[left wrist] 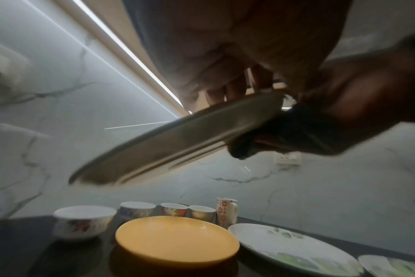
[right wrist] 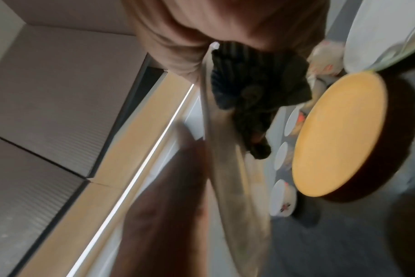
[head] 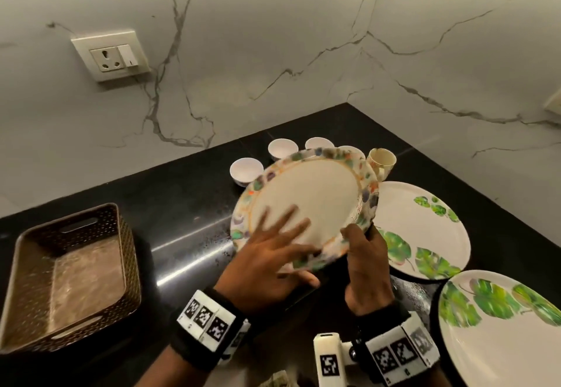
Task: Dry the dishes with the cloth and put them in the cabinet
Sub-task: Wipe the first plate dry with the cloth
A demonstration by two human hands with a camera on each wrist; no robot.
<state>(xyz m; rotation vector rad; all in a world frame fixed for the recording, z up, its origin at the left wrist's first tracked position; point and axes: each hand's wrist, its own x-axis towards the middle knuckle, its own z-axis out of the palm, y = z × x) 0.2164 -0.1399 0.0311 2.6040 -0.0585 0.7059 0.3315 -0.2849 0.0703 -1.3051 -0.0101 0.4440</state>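
- Plate (head: 306,201) with the speckled multicolour rim is held tilted above the black bench (head: 170,192), centre of the head view, over the other dishes.
- Left hand (head: 267,262): fingers (head: 285,219) spread flat on the plate's upper face, thumb under the near rim. Bracing, not pinching.
- Right hand (head: 364,268): pinches the plate's lower right rim, with a dark cloth (left wrist: 280,135) bunched between the fingers and the plate's underside.
- Handling, my read: plate is rigid and probably breakable, possibly wet, so slippery. Best grip is at the rim with a thumb on one face and fingers on the other; cloth side gives friction. Hard bench below, so a drop likely means a chip.
- Head view only: brown perforated basket (head: 69,274) at lower left, wall socket (head: 110,55) at upper left, leaf pattern on the two large plates (head: 425,229) at right.
- Wrist views only: yellow plate (left wrist: 175,239) sitting on the bench directly under the held plate, hidden in the head view. Left wrist view shows the plate's plain underside edge-on and the cloth at its rim; right wrist view shows the cloth's ribbed weave (right wrist: 258,78).
- Left wrist view also shows prints on the small bowls (left wrist: 83,221) and a flowered mug (left wrist: 225,209) against the wall.
- Cabinet: panel fronts overhead in the right wrist view, cannot tell whether they are its doors.
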